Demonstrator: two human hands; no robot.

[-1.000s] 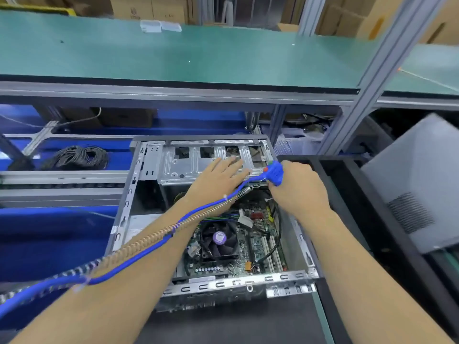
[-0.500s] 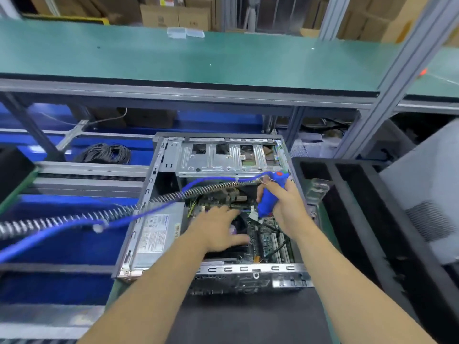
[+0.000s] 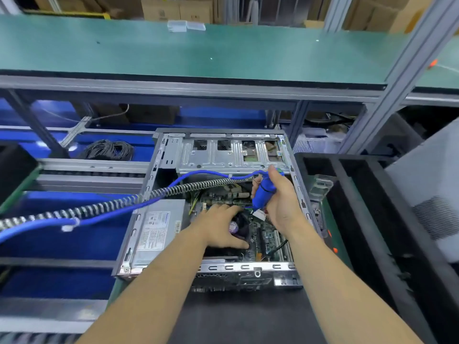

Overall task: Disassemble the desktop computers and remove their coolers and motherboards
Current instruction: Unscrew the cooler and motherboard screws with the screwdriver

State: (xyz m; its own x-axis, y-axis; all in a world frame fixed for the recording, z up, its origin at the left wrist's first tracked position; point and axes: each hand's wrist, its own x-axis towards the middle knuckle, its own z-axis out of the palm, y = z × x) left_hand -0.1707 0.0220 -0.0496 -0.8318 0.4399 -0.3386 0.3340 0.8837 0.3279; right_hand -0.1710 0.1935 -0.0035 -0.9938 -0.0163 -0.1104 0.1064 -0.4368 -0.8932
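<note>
Head view: our right hand (image 3: 280,207) clenches screwdriver (image 3: 263,194); left hand (image 3: 221,227) flat, grasping nothing, on cooler (image 3: 239,228). Tip likely needs screw at cooler's 1 o'clock.

Computer case (image 3: 223,155): bare sheet metal, dull silver. Screwdriver (image 3: 263,194): glossy blue plastic. Hose (image 3: 99,208): coiled metal sheath. Upper shelf (image 3: 173,53): matt green mat.

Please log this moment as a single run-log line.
left hand: resting on cooler fan | right hand: holding blue screwdriver, tip down over motherboard | cooler: still mounted
</note>
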